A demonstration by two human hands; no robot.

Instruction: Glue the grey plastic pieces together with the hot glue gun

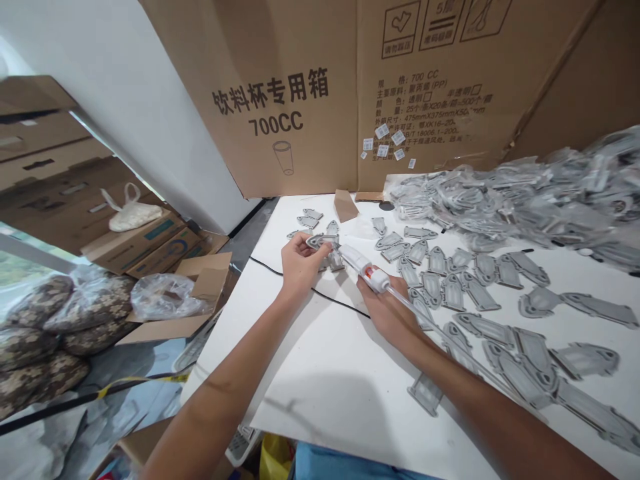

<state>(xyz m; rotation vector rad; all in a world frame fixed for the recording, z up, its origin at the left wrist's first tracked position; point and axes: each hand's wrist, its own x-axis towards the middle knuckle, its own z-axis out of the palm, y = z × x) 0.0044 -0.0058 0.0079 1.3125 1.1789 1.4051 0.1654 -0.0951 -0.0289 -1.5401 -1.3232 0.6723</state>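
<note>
My left hand point(301, 261) is closed on a small grey plastic part point(320, 241) over the back left of the white table point(320, 380). Wrapped round a white glue gun point(364, 265) is my right hand point(387, 303). The gun's tip points left, close to the held part, but whether they touch is hard to tell. A long clear glue stick point(425, 313) runs from the gun's rear along my right forearm. More grey parts point(437, 267) lie spread to the right of my hands, and a few lie just behind my left hand.
Bagged grey parts point(480, 200) are heaped at the back right. A large cardboard box point(300, 153) stands behind the table. A black cable point(340, 303) crosses the tabletop. Cartons point(145, 247) and camouflage-patterned bags point(45, 320) are on the left, beyond the table edge.
</note>
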